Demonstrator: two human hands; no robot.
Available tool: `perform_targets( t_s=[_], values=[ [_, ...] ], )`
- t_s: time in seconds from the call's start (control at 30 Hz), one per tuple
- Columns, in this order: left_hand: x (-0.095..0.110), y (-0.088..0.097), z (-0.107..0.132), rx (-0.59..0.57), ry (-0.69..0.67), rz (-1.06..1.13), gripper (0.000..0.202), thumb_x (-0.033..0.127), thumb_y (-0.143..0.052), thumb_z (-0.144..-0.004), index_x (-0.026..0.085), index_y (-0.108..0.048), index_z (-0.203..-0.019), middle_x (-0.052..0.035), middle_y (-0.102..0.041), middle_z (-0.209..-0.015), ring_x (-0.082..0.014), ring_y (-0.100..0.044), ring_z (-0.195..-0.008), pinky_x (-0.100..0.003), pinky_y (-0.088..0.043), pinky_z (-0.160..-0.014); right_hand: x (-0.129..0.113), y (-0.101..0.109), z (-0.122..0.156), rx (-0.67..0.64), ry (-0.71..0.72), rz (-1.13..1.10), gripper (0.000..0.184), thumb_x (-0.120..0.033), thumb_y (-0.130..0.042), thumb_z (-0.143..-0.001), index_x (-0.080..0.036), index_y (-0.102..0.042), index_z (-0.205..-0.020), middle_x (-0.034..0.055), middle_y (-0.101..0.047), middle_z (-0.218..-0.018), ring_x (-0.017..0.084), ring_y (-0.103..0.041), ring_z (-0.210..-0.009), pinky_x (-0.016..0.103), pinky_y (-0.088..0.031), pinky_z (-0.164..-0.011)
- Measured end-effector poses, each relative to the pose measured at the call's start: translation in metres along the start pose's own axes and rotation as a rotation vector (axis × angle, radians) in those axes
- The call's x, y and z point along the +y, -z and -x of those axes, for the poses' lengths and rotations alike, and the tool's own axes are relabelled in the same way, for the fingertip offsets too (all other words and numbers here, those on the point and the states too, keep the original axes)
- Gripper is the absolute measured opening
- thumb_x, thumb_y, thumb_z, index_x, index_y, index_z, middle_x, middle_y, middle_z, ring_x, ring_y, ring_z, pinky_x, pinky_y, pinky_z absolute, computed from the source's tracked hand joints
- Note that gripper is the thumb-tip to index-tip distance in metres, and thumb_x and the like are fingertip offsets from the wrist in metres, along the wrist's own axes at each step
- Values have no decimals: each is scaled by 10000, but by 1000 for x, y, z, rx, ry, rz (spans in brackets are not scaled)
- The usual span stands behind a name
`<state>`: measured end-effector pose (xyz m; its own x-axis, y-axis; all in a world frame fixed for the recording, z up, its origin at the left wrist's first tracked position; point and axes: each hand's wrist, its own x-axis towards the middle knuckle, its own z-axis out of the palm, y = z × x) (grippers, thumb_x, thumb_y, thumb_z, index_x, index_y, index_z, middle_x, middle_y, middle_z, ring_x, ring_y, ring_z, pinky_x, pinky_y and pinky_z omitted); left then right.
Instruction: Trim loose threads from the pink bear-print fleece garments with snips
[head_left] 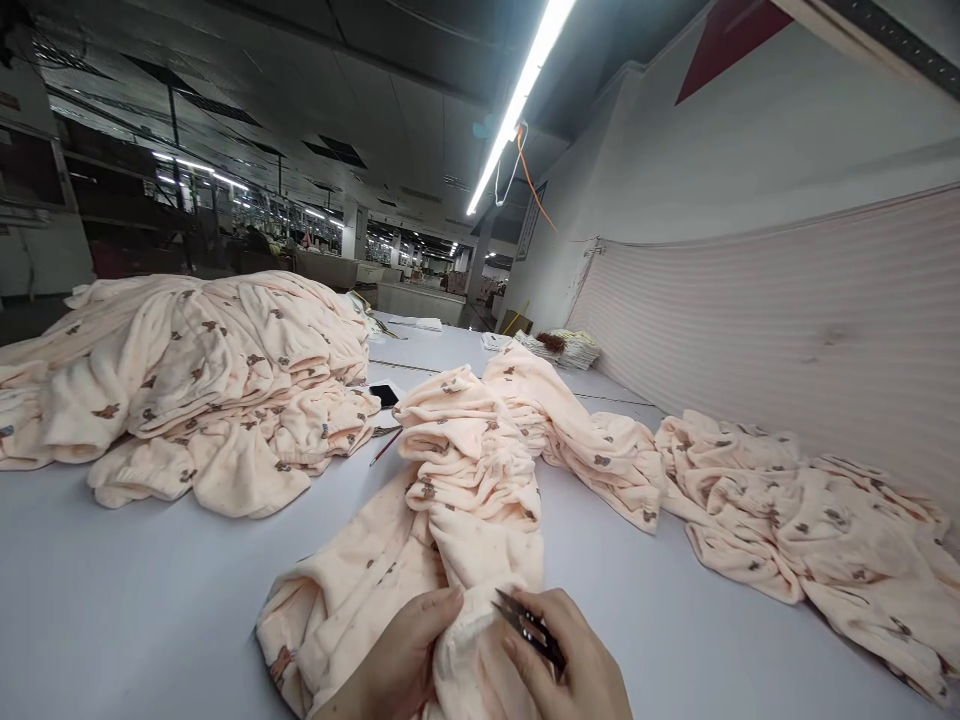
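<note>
A pale peach fleece garment (480, 545) with small brown printed figures lies bunched lengthwise on the table in front of me. My left hand (401, 650) grips its near end, thumb on top of a gathered, cuff-like edge. In my right hand (574, 650) is a pair of dark thread snips (534, 628), blades pointing up and left. The blade tips lie close against the cuff edge and stand slightly apart. Whether they touch a thread cannot be made out. The fingers of my left hand are partly hidden beneath the cloth.
A large heap of the same fleece (217, 360) stands at the left, and another pile (810, 530) at the right. A dark phone-like object (385, 396) lies behind the garment, near a thin red pen-like stick (384, 447). Folded stacks (574, 348) sit by the striped cloth-covered wall (787, 320).
</note>
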<state>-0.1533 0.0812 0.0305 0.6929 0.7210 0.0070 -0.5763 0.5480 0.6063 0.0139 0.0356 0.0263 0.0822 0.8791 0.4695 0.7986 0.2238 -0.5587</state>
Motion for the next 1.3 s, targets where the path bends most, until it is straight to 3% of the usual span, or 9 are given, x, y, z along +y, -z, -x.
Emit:
perform_targets(
  t_s=[0.33,0.63,0.8,0.9,1.0,1.07,1.13,1.2,1.3],
  values=[
    [6,1,2,-51,59,-14,265,258,-525,-876,96,-735,-875,-110,-739,-783,-209,-681,-774,-303,-488,-772,-5,15,-2,-106,58,54,211,-327,-536,-867,-270,-663,-1025,11,-701,-946,144,-687,-795,192,-531,-685],
    [31,-5,-11,-106,100,-438,263,248,-648,-762,137,-709,-992,-72,-730,-883,-217,-657,-886,-340,-452,-886,-12,24,1,21,48,137,254,-378,-439,-907,-264,-658,-966,27,-693,-887,160,-671,-720,220,-516,-606],
    [26,-10,-43,-88,69,-471,284,205,-643,-714,130,-703,-982,-50,-725,-854,-189,-666,-858,-339,-460,-867,-24,-9,26,171,-105,-86,298,-487,-500,-853,-255,-622,-994,23,-675,-821,161,-655,-661,209,-514,-581],
    [27,-3,-53,3,29,-509,347,198,-568,-740,146,-649,-1073,-2,-693,-864,-191,-659,-910,-351,-469,-836,-27,-47,42,57,-132,-193,405,-524,-639,-710,-242,-605,-998,20,-698,-845,199,-675,-712,236,-528,-623],
    [45,14,-41,187,-65,-622,342,232,-536,-748,135,-622,-1065,-8,-664,-875,-226,-643,-950,-366,-476,-805,-14,-63,35,-29,-165,-111,173,-376,-562,-782,-236,-651,-832,4,-689,-743,190,-657,-670,256,-509,-627],
    [60,31,-16,364,-177,-730,289,282,-561,-737,154,-629,-988,-32,-653,-927,-230,-611,-979,-362,-455,-844,4,-55,21,6,-178,-107,211,-336,-506,-816,-229,-659,-914,23,-701,-851,195,-654,-772,266,-502,-693],
    [67,46,17,560,-296,-875,250,346,-604,-722,198,-612,-923,-43,-622,-1002,-234,-551,-1034,-358,-411,-904,25,-40,4,-25,-210,-84,228,-369,-483,-838,-218,-646,-891,11,-683,-780,183,-631,-703,252,-481,-631],
    [60,58,47,776,-322,-1177,256,424,-615,-716,214,-579,-857,-24,-595,-869,-242,-569,-888,-374,-422,-841,41,-27,-10,-80,-180,-63,266,-409,-458,-850,-208,-618,-781,-3,-641,-690,168,-592,-635,237,-452,-573],
    [28,64,69,773,-179,-1502,258,408,-626,-688,218,-544,-842,-14,-581,-794,-254,-575,-804,-366,-428,-754,49,-18,-21,-123,-154,41,251,-375,-455,-824,-218,-545,-649,-29,-569,-601,156,-548,-577,231,-413,-528]
  ],
)
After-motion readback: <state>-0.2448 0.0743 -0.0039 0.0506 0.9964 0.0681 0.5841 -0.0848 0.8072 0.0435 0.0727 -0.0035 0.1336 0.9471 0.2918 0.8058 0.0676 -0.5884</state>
